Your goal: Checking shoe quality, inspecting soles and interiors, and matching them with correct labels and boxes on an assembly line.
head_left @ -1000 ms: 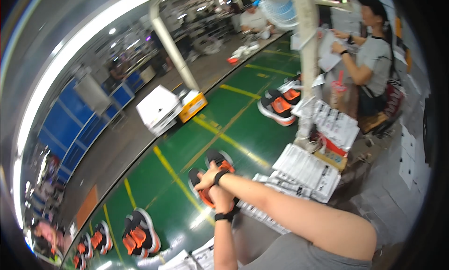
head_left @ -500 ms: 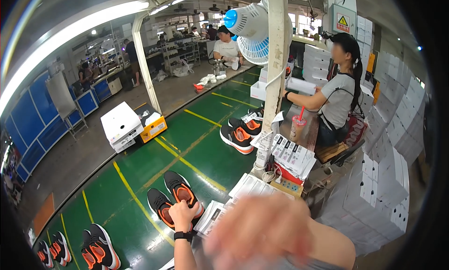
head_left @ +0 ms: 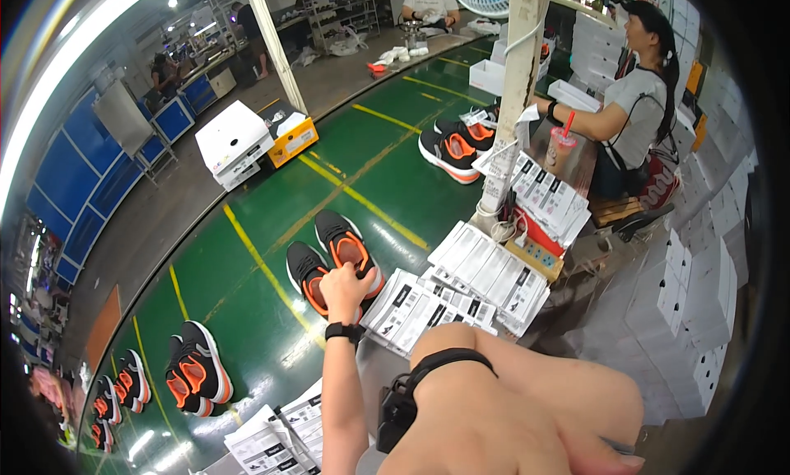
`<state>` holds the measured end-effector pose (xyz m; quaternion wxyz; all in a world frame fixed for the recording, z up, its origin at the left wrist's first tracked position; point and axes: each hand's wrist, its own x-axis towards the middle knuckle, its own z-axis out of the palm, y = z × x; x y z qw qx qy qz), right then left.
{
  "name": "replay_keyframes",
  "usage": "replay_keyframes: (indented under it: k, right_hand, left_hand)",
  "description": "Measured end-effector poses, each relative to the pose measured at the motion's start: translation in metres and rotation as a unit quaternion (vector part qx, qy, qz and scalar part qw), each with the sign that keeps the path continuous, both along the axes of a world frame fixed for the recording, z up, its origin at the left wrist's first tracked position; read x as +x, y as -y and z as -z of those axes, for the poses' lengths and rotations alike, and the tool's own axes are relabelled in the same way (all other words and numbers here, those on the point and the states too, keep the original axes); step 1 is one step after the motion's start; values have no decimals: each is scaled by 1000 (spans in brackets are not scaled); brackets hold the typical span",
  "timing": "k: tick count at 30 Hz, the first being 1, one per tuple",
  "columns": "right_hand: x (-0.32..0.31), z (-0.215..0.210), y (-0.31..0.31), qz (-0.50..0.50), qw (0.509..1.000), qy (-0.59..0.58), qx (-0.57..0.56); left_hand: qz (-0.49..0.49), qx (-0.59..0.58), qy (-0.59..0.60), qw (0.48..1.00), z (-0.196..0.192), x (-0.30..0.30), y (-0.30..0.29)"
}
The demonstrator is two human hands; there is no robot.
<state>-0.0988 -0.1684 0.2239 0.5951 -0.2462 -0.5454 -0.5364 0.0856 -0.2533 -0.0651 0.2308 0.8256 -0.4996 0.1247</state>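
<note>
My left hand (head_left: 347, 292), with a black band at its wrist, is closed over the heel ends of a pair of black sneakers (head_left: 333, 232) with orange linings and white soles. They lie side by side on the green work surface (head_left: 271, 220), toes pointing away from me. Very large and close at the bottom right is my right hand (head_left: 502, 430). A black strap with a dark device circles its wrist, and its fingers are mostly cut off or hidden. Printed label sheets (head_left: 411, 310) lie in stacks just right of the sneakers.
More sneakers (head_left: 197, 368) stand at the lower left, another pair (head_left: 451, 150) farther up. Shoe boxes (head_left: 233, 142) sit at the far edge. A post (head_left: 520, 88) rises beside a power strip (head_left: 536, 257) and a drink cup (head_left: 561, 150). A co-worker (head_left: 638, 104) sits right, near stacked white boxes (head_left: 683, 302).
The view has tipped downward, so the scene sits higher. My right hand, blurred before, is now clearer and lower, with its wrist strap showing. My left hand stays on the sneakers.
</note>
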Motion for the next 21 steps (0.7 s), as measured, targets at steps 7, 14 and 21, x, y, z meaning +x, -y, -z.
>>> replay_keyframes:
  k: [7, 14, 21]
  right_hand:
    - [-1, 7, -6, 113, 990, -84, 22]
    - [7, -4, 6, 248, 954, -167, 7]
    - [-43, 16, 23, 362, 902, -233, 45]
  left_hand:
    - [-18, 5, 1, 1000, 2, 2, -5]
    - [7, 8, -25, 1000, -4, -12, 6]
    - [15, -22, -6, 1000, 13, 3, 5]
